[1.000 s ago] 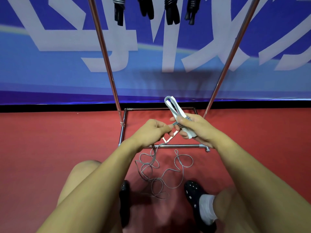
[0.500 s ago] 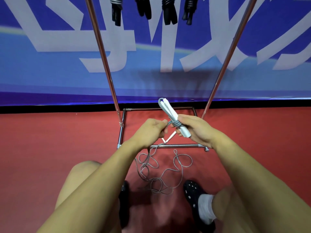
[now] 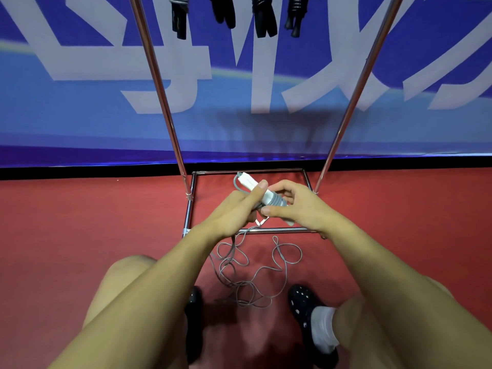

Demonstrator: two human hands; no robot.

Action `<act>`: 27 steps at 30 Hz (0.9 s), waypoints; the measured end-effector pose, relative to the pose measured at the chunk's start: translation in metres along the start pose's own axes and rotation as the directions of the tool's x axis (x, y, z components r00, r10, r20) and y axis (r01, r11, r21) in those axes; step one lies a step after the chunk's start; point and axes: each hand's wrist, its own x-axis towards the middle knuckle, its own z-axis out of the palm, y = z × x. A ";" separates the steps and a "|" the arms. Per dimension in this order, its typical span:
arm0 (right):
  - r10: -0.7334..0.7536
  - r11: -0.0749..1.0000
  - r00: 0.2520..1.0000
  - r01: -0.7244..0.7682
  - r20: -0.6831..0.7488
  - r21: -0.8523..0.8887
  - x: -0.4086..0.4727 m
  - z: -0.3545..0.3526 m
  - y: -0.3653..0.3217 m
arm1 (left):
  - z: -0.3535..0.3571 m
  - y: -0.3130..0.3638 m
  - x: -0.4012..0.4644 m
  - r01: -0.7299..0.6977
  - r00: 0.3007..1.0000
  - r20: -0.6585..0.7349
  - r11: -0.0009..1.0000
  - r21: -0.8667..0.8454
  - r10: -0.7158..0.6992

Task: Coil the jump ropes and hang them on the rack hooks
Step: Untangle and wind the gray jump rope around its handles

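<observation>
1. Head view, the hands: I see both hands meet low in front of the rack [image 3: 165, 102], over its floor frame. The right hand [image 3: 298, 206] holds the white handles [image 3: 259, 189] of a grey rope [image 3: 266, 267], its thumb and fingers curled round the bundle. The left hand [image 3: 234, 211] grips the same bundle from the other side, thumb laid up along the handles.

2. Head view, the rope: A few grey turns sit wound tight around the handles between the two hands. I judge the coiling begun but far from finished: most of the rope lies in loose, tangled loops on the red floor [image 3: 80, 235], between the two black shoes [image 3: 303, 299] and just this side of the frame's front bar. A strand runs up from that pile to the left hand.

3. Head view, the rack: At the top edge, four dark bundles [image 3: 263, 20] hang side by side between the two slanted poles. I take them for ropes coiled and hung, though the hooks themselves lie out of frame, so I cannot tell how they are fastened.

4. What is left, as I judge it: the loose length on the floor must be wound on, the end secured, and the bundle lifted to a free hook. Whether more ropes wait elsewhere, this view does not show.
</observation>
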 end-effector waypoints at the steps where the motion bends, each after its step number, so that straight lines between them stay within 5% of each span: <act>1: 0.009 1.000 1.000 -0.009 0.010 0.010 -0.001 0.000 -0.001 | 0.000 0.000 -0.001 -0.006 1.000 0.002 1.000 -0.010 0.006; 6: 0.084 0.936 0.957 -0.170 0.277 0.307 -0.006 0.001 -0.001 | 0.003 0.001 -0.005 -0.074 0.997 0.031 0.996 -0.047 0.076; 10: 0.113 0.923 0.886 -0.261 0.450 0.283 -0.015 0.000 -0.013 | 0.002 0.000 -0.007 -0.101 0.992 0.072 0.992 -0.075 0.107; 17: 0.038 0.993 0.963 -0.067 0.268 0.101 -0.015 -0.008 -0.024 | 0.002 0.000 -0.002 0.031 0.994 0.104 0.991 -0.131 -0.017; 27: 0.056 0.950 0.998 -0.045 -0.026 0.308 -0.004 -0.010 -0.011 | 0.003 -0.002 0.002 0.111 0.986 0.133 0.988 -0.107 -0.097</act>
